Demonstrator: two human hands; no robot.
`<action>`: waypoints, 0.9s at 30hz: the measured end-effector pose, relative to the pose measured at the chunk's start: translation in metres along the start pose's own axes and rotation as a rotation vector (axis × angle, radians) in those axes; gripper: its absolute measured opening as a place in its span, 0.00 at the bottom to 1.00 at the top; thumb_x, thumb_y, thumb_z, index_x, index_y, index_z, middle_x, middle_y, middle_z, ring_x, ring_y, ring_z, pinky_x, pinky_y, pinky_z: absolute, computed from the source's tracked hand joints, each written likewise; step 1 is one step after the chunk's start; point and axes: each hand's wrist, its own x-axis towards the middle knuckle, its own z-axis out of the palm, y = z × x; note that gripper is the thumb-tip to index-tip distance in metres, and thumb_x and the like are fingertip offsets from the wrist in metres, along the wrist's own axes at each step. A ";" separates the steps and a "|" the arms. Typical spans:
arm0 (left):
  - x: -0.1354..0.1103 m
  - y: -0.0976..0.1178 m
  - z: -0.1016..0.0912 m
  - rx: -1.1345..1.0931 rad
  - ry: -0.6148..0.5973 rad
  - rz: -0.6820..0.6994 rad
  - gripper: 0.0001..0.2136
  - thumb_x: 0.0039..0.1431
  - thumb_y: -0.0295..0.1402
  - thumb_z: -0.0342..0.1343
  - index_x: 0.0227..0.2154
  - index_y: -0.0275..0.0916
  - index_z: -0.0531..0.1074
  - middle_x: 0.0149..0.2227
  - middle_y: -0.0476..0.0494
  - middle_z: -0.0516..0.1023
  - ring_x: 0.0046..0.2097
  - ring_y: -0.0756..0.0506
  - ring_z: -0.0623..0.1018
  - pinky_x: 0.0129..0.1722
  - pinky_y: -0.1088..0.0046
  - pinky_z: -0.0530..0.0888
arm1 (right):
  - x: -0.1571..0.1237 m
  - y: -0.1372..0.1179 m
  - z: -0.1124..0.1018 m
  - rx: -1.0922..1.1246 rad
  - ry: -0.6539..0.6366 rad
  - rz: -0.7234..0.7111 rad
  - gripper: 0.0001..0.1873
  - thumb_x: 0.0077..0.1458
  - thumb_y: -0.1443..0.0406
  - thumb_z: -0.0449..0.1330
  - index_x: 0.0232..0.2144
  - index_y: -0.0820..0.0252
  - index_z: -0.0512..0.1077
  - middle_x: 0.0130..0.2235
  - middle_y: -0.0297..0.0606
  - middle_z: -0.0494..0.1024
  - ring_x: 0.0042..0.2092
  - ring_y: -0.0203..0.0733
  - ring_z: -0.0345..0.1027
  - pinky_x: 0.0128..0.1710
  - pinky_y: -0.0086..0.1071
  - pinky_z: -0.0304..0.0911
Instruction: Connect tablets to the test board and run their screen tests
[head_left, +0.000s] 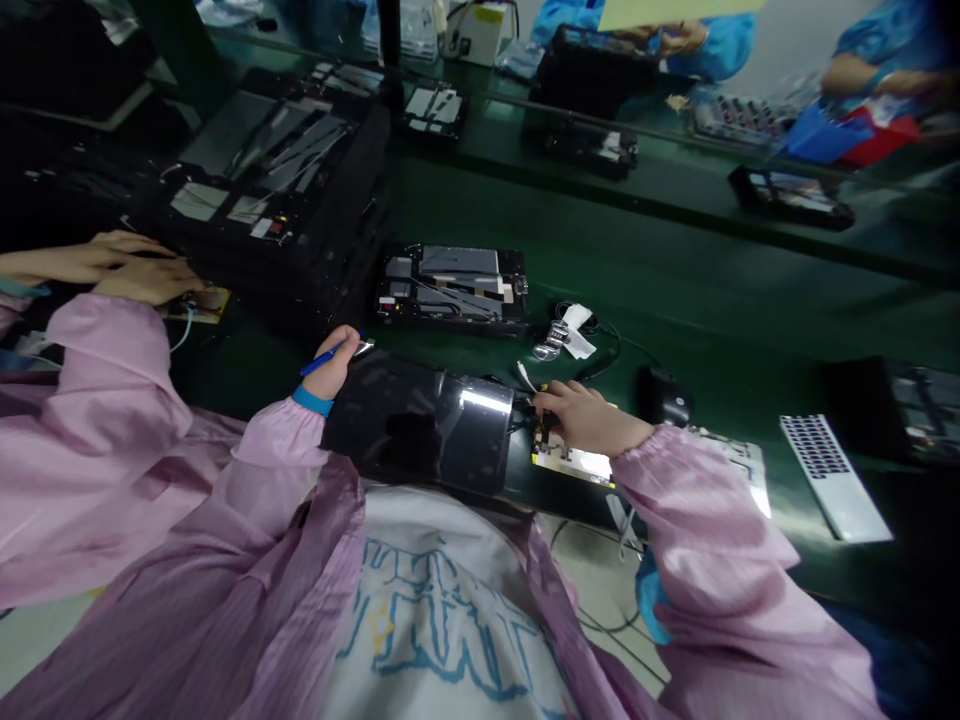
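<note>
We found one dark panel (405, 415) lying glossy face up on the green bench (600, 255), its long axis running left to right, right end slightly nearer the body. We counted one blue tool (319, 361), one circuit board (574, 460) and one mouse (665, 398). The left hand (334, 368) was closed around the blue tool at the panel's far left corner; the right hand (589, 415) lay palm down over the circuit board, and whether it gripped we could not tell.
</note>
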 end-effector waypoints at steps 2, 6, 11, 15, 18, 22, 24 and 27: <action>0.000 -0.001 0.000 -0.018 0.000 -0.002 0.16 0.57 0.48 0.49 0.24 0.41 0.62 0.25 0.49 0.62 0.30 0.47 0.64 0.32 0.70 0.62 | 0.001 -0.001 -0.001 0.005 0.001 0.013 0.19 0.48 0.72 0.56 0.42 0.51 0.71 0.44 0.41 0.70 0.45 0.49 0.63 0.40 0.40 0.59; -0.001 -0.001 0.000 -0.017 0.002 0.014 0.16 0.57 0.48 0.50 0.24 0.40 0.63 0.26 0.48 0.63 0.31 0.47 0.65 0.33 0.70 0.63 | 0.003 0.003 -0.005 0.064 -0.041 -0.008 0.15 0.47 0.71 0.58 0.37 0.50 0.72 0.43 0.39 0.70 0.46 0.48 0.63 0.41 0.40 0.59; -0.001 0.002 0.001 -0.025 0.005 -0.007 0.16 0.57 0.48 0.50 0.24 0.40 0.63 0.25 0.48 0.64 0.31 0.47 0.66 0.34 0.70 0.64 | 0.006 0.009 -0.010 0.128 -0.111 -0.015 0.08 0.47 0.70 0.60 0.31 0.52 0.73 0.41 0.37 0.69 0.48 0.48 0.63 0.46 0.44 0.58; -0.002 0.003 0.001 -0.028 -0.003 -0.014 0.16 0.57 0.48 0.49 0.24 0.40 0.63 0.25 0.49 0.65 0.31 0.47 0.67 0.34 0.70 0.66 | 0.005 0.012 -0.006 0.174 -0.098 -0.017 0.07 0.48 0.68 0.59 0.32 0.53 0.73 0.41 0.38 0.69 0.48 0.47 0.64 0.47 0.46 0.57; -0.002 0.004 0.002 0.003 0.010 0.009 0.16 0.57 0.47 0.50 0.24 0.40 0.63 0.26 0.49 0.65 0.32 0.47 0.67 0.34 0.70 0.66 | 0.003 0.017 0.000 0.220 -0.044 -0.044 0.11 0.48 0.69 0.58 0.36 0.53 0.73 0.42 0.39 0.70 0.48 0.47 0.64 0.47 0.46 0.56; -0.002 0.004 0.002 -0.003 0.023 0.019 0.17 0.58 0.48 0.49 0.24 0.40 0.64 0.26 0.48 0.65 0.32 0.47 0.67 0.35 0.69 0.66 | 0.003 0.022 0.003 0.261 -0.026 -0.067 0.12 0.47 0.68 0.57 0.36 0.54 0.73 0.41 0.39 0.71 0.48 0.48 0.64 0.47 0.47 0.56; -0.002 0.004 0.002 -0.013 0.017 0.009 0.17 0.58 0.48 0.49 0.24 0.40 0.64 0.25 0.48 0.64 0.31 0.47 0.67 0.34 0.69 0.66 | 0.004 0.023 0.003 0.277 -0.035 -0.077 0.12 0.47 0.68 0.58 0.36 0.54 0.73 0.41 0.39 0.71 0.48 0.49 0.64 0.48 0.48 0.55; -0.002 0.003 0.002 -0.012 0.007 0.010 0.17 0.58 0.49 0.49 0.25 0.40 0.64 0.25 0.49 0.63 0.31 0.47 0.67 0.35 0.69 0.66 | 0.005 0.024 0.002 0.284 -0.040 -0.084 0.13 0.46 0.68 0.58 0.37 0.53 0.73 0.41 0.39 0.71 0.48 0.49 0.64 0.48 0.48 0.55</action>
